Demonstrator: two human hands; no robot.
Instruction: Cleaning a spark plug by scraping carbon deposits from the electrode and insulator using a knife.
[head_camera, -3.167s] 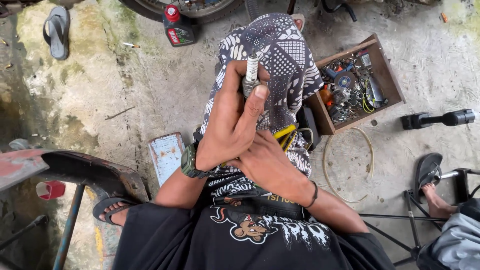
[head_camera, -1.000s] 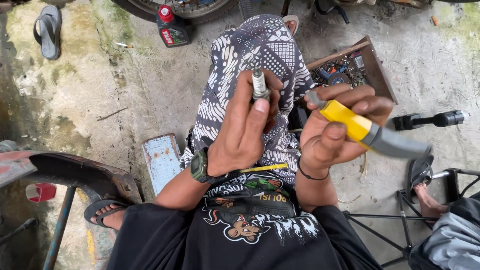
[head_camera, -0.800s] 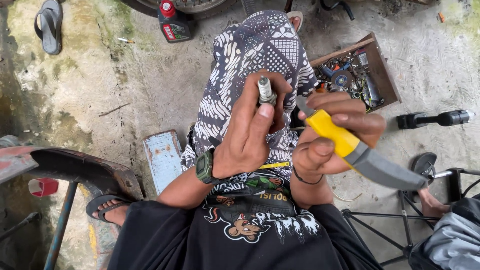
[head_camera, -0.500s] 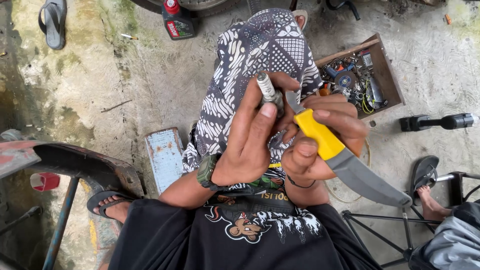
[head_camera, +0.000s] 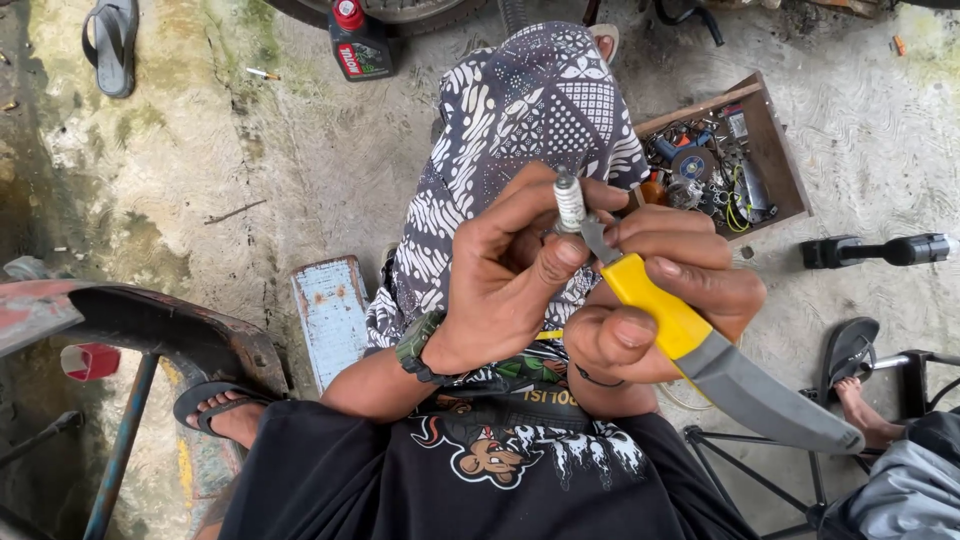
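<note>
Outdoors: stained concrete floor (head_camera: 250, 160), wooden parts box (head_camera: 770, 150).

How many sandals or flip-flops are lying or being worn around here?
3: one loose sandal at top left, one worn sandal at lower left, one black sandal beside a bare foot at right. Others may be hidden.

Counted: one spark plug (head_camera: 568, 200), one yellow-handled tool (head_camera: 700, 350), one wooden parts box (head_camera: 775, 150), one oil bottle (head_camera: 358, 42).
</note>
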